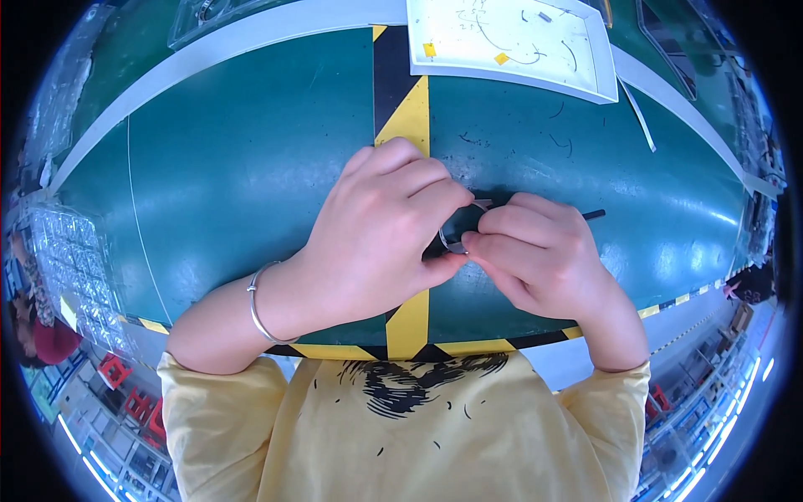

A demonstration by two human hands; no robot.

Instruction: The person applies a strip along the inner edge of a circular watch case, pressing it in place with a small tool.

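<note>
The green table (251, 134) occupies most of the field, its edges bowed by the wide lens. At the near edge is a person in a yellow shirt (418, 443) with a dark printed motif. A band of black-and-yellow striped tape (405, 117) runs across the middle of the table, from the far side toward the person, meeting similar tape along the near edge. On the far side, right of centre, lies a shallow white tray (519, 83); clear moulded packaging (75, 259) lies at the far left.

The two hands meet near the centre, just right of the striped band. The left hand (389, 213), above a silver bangle (254, 309), is curled, its forefinger and thumb closed partway around a small dark item (456, 226) with a curved silvery edge. The right hand (535, 251) pinches the near right part of this item between thumb and forefinger, the other fingers folded. The item's kind cannot be told, since the fingers cover much of it.

A short dark rod (595, 214) projects beyond the right hand; whether it is held cannot be told. Smallest are two yellow pieces (429, 49) inside the tray and fine dark strands (562, 147) on the table.
</note>
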